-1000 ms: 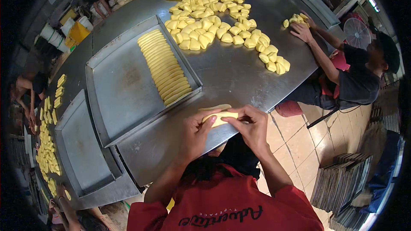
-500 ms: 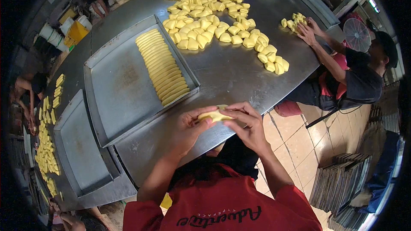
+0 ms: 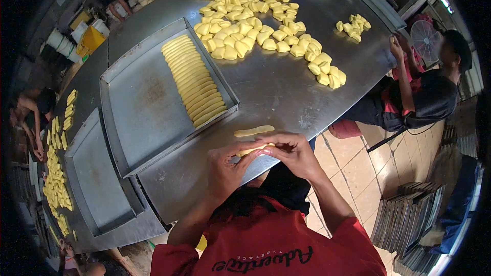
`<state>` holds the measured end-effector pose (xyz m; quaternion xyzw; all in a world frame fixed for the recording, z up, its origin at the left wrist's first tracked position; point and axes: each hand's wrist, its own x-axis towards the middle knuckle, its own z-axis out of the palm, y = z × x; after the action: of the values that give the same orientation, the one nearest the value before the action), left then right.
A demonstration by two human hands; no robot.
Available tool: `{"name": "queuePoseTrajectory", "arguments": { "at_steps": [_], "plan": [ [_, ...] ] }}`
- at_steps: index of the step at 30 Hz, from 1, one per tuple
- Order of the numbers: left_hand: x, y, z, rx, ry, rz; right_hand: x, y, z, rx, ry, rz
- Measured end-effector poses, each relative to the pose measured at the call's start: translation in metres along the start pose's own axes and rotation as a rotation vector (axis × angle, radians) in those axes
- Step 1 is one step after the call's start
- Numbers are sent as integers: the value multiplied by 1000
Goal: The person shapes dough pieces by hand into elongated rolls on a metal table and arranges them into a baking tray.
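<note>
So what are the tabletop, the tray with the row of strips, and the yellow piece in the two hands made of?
The tabletop looks like stainless steel: grey, smooth, with blurred reflections. The tray seems bare metal: thin walls, duller grey, brownish stains. The yellow piece is probably dough, smooth and matte, though partly hidden.

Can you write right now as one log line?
left hand: pinching dough piece | right hand: pinching same piece | beyond hands: dough strip on metal table | ahead-left: metal tray holding row of dough strips
</note>
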<state>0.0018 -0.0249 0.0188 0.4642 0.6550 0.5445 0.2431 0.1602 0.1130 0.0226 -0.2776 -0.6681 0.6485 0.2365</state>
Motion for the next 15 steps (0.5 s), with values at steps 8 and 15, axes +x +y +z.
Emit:
{"name": "queuePoseTrajectory", "arguments": {
  "at_steps": [8,15],
  "plan": [
    [18,-5,-19,-238,-202,-315,5,-20,-19,-457,-180,-162],
    [5,-53,-6,255,-338,-100,14,49,-23,-542,-383,-190]
  ]
}}
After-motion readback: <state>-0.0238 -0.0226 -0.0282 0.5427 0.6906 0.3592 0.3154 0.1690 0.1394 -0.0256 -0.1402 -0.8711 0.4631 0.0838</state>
